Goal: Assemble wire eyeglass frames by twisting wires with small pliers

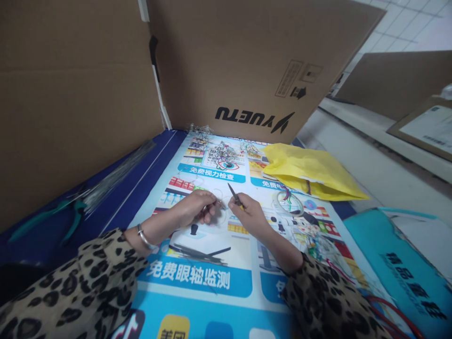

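Observation:
My left hand (197,207), with a silver bangle at the wrist, pinches a thin wire (219,192) that curves in a loop above the printed mat. Close beside it, my right hand (250,213) is closed around a small pointed tool (233,192) with dark jaws and a bit of yellow at the handle; its exact kind is partly hidden by the fingers. The tool's tip points up and left, apart from my left hand. Several short straight wires (199,254) lie on the mat (197,306) just below my hands.
Cardboard panels (247,61) stand behind and left. Teal-handled pliers (76,219) and a bundle of straight wires (120,174) lie left. Tangled wire pieces (226,153) sit at the back. To the right are a yellow bag (314,169), a clear ring-shaped roll (300,207) and a teal packet (395,249).

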`<state>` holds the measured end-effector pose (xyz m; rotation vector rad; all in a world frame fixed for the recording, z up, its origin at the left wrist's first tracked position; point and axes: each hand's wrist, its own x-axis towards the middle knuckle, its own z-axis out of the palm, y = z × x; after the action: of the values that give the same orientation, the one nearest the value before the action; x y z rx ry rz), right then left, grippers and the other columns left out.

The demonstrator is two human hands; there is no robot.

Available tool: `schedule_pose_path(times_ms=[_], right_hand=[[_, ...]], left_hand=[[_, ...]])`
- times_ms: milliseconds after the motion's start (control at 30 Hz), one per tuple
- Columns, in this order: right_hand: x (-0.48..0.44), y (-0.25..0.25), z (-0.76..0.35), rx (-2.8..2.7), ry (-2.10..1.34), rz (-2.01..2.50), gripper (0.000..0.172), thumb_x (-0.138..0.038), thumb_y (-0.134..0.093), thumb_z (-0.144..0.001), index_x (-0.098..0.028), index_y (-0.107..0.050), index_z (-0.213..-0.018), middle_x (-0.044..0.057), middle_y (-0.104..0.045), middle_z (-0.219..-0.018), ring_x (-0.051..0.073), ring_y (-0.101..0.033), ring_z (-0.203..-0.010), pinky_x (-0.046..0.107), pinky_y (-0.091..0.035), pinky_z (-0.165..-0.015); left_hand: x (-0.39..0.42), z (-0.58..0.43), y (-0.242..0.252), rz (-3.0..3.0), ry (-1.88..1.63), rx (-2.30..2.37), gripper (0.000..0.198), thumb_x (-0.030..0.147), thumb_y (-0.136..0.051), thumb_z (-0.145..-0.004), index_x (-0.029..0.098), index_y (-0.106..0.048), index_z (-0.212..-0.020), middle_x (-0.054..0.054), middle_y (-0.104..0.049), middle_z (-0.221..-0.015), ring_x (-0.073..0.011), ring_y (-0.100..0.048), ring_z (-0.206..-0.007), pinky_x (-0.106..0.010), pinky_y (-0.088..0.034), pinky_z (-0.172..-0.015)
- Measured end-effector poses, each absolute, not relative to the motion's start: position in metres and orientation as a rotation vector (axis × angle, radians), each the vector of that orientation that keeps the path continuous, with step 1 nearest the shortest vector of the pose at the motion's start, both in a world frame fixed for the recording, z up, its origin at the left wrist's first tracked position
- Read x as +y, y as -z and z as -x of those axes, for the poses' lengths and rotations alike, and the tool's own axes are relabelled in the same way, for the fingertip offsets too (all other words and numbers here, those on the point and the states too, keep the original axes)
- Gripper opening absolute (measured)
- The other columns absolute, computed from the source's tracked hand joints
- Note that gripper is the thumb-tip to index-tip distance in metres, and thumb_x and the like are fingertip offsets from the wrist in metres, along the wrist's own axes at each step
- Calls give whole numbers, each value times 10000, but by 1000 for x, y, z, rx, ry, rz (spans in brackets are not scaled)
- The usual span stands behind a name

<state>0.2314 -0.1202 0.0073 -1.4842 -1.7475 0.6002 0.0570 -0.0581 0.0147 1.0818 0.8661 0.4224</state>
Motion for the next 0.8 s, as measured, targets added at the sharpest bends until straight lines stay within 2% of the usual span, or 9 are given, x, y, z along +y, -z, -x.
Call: schedule_pose_path(times_ms=[233,600,800], right_hand=[[-121,-7,-231,-1663,-712,1500,101,-278,-487,-784,-197,-544,-761,-15,-542,-685,130,-507,-676,245,-390,-643],[-127,-14,-212,-1097,-1085,1360,143,-329,-539,-741,-187,-526,-743,-8,-575,-617,114,-518,-559,249,-404,-536],[-130,-15,-205,-1041,-1133,1388,119,-299,-555,-726,-189,-513,-741,-21,-569,-588,110,-522,-544,230,-389,-501]], left_hand=[[-57,-58,-10,-1090,-510,844,173,266,-487,-804,121,-572,-762,11,-542,-533,-73,-480,-327,-172,-309,-299],[-74,-68,-7,-1042,-704,862,161,277,-454,-824,140,-507,-759,10,-546,-602,-85,-506,-383,-184,-379,-326],[-81,-70,-6,-975,-821,831,167,294,-452,-834,141,-495,-781,19,-520,-560,-94,-501,-407,-213,-427,-381]])
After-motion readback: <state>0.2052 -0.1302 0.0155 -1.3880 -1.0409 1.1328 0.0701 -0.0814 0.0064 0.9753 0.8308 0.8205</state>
